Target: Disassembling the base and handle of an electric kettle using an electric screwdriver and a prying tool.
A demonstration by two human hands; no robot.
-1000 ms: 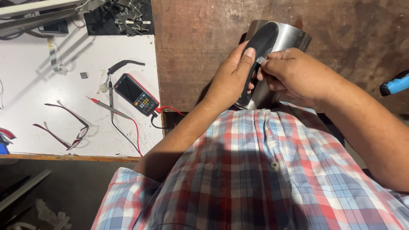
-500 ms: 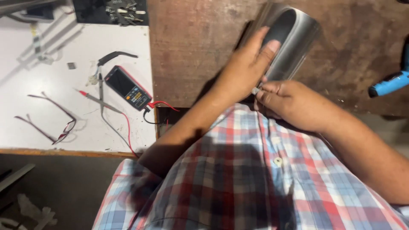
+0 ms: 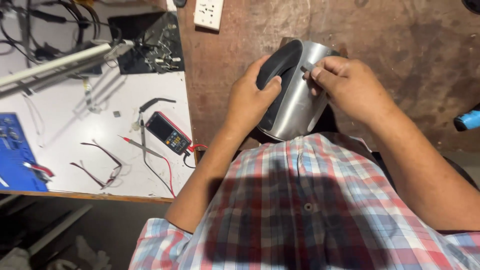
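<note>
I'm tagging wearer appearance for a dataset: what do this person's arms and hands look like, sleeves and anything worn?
Both hands, left hand and right hand, are bare: no gloves, and no rings or watch visible. The forearms are uncovered. The left arm emerges from a short sleeve of a red, blue and white checked shirt with buttons down the front.

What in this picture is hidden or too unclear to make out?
- Head view: kettle base, hidden behind the checked shirt.
- Small part pinched by the right hand: too small to identify.
- Blue tool: cut off by right edge.
- Handle: partly covered by left hand.
</note>
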